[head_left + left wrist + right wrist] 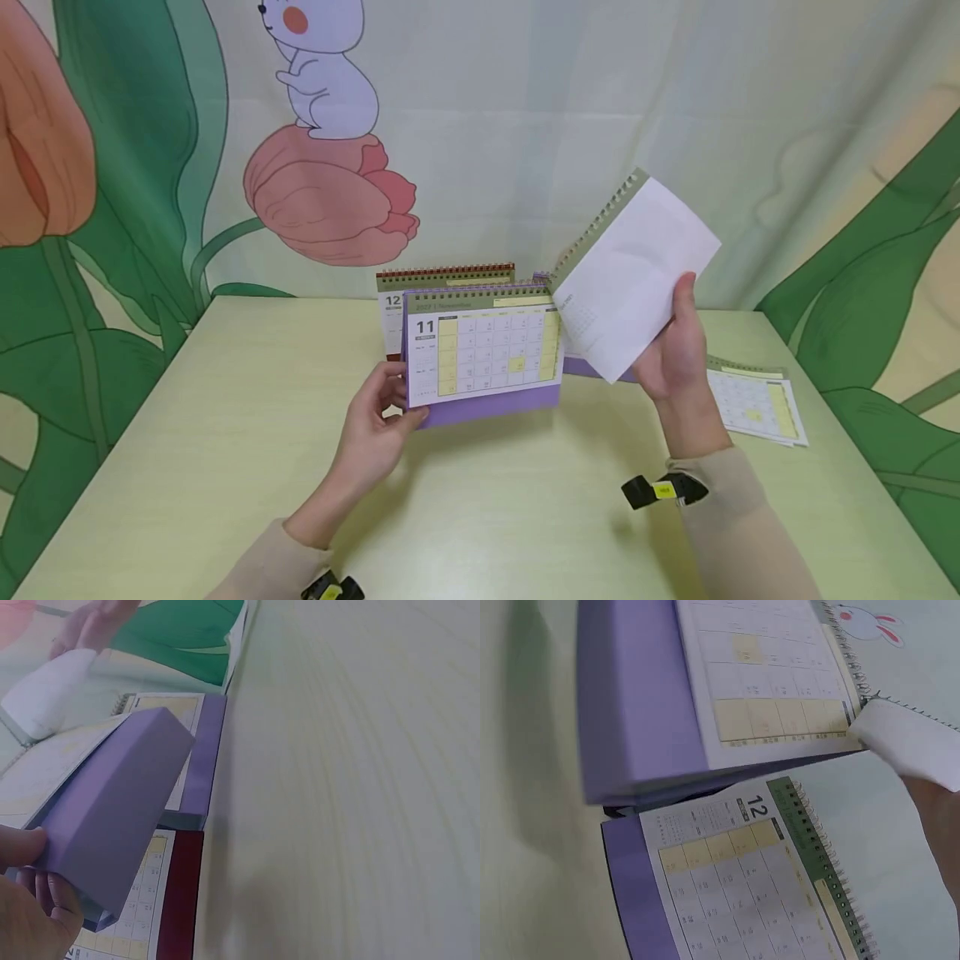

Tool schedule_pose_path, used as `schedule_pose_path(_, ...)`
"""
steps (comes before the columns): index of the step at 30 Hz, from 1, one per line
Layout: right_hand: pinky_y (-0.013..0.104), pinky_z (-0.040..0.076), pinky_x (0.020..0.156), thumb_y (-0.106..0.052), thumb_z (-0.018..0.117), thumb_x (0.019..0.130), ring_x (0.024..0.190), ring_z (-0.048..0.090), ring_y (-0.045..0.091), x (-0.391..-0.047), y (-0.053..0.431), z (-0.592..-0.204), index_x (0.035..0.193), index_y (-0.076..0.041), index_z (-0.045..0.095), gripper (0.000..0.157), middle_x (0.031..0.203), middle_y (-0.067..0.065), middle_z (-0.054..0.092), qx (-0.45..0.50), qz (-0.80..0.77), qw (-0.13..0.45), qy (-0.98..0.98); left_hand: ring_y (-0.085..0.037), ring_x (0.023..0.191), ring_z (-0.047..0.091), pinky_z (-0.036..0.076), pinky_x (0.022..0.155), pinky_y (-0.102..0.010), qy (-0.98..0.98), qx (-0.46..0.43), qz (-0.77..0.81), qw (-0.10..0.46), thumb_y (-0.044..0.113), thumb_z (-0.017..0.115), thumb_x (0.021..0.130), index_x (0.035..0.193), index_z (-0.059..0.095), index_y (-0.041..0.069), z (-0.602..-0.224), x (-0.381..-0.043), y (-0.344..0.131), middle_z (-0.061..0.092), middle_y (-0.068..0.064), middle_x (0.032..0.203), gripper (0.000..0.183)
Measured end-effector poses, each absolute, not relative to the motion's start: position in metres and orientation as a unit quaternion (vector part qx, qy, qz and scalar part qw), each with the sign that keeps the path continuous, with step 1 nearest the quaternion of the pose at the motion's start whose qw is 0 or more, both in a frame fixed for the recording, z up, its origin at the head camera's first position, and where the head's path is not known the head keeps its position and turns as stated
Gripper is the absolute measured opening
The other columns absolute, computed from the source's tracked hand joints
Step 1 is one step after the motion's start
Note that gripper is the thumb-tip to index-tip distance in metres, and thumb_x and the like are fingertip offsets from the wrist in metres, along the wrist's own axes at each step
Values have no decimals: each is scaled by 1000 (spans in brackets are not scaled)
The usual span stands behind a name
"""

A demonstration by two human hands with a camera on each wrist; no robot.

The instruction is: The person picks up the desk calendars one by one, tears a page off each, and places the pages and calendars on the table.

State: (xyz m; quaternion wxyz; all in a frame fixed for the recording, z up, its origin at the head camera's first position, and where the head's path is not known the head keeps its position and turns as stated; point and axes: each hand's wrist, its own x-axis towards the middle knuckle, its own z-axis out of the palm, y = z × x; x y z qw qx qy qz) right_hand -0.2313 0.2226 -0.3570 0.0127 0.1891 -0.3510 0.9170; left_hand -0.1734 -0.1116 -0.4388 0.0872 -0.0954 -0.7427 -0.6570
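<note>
My left hand (378, 421) grips the lower left corner of a purple desk calendar (487, 354), thumb in front. The calendar faces me at its November page and is tilted, its right end higher. My right hand (681, 354) pinches a loose-swinging calendar sheet (637, 275), thumb over its right edge. This sheet slants up to the right, its blank side mostly toward me and a row of punched holes along its upper left edge. The lower end of that edge meets the right end of the calendar's wire coil (859, 679).
Behind stands a dark red desk calendar (446, 271) showing December. Beside it is another purple calendar (735, 877), also at December, partly hidden. Detached calendar sheets (753, 404) lie on the table at the right. A printed curtain (480, 125) hangs behind the table (480, 517).
</note>
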Motion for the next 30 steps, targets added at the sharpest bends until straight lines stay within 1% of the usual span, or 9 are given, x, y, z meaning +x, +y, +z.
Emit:
schedule_pose_path(3, 40, 51, 97, -47, 28, 109, 120, 60, 24, -232, 226, -359, 137, -14, 46, 47, 129, 8, 61, 196, 929, 11, -315, -26, 86, 59, 53, 67, -24, -744, -93, -656, 85, -21, 67, 85, 124, 59, 7, -439, -173, -114, 62, -17, 99, 48)
schedule_pose_path(11, 46, 51, 100, -44, 31, 110, 124, 60, 30, -241, 241, -362, 143, -12, 43, 47, 134, 15, 60, 187, 960, 1, -207, -25, 84, 57, 52, 67, -22, -741, -89, -659, 94, -21, 67, 85, 125, 59, 5, -440, -175, -123, 61, -18, 98, 47)
schedule_pose_path(14, 47, 50, 101, -44, 31, 110, 125, 60, 30, -243, 248, -365, 144, -14, 43, 47, 135, 15, 60, 174, 966, -12, -191, -26, 86, 57, 52, 69, -23, -745, -94, -654, 89, -20, 66, 86, 126, 59, 5, -440, -176, -128, 62, -18, 100, 47)
schedule_pose_path(17, 48, 49, 103, -42, 33, 110, 127, 58, 30, -245, 256, -369, 145, -14, 42, 45, 136, 14, 59, 163, 972, -25, -167, -26, 85, 56, 51, 68, -23, -752, -93, -646, 94, -20, 67, 86, 125, 61, 5, -438, -175, -134, 61, -17, 98, 46)
schedule_pose_path(24, 49, 48, 103, -38, 35, 110, 129, 57, 31, -246, 267, -376, 145, -13, 41, 43, 138, 15, 58, 163, 976, -22, -142, -26, 86, 58, 51, 66, -24, -751, -118, -643, 92, -18, 68, 86, 126, 62, 6, -428, -171, -141, 62, -16, 97, 46)
schedule_pose_path(30, 49, 47, 104, -38, 36, 110, 131, 56, 31, -246, 266, -378, 147, -15, 41, 44, 140, 14, 58, 148, 976, -30, -154, -25, 86, 57, 51, 66, -23, -745, -109, -654, 77, -20, 67, 86, 124, 62, 3, -434, -170, -141, 60, -18, 95, 45)
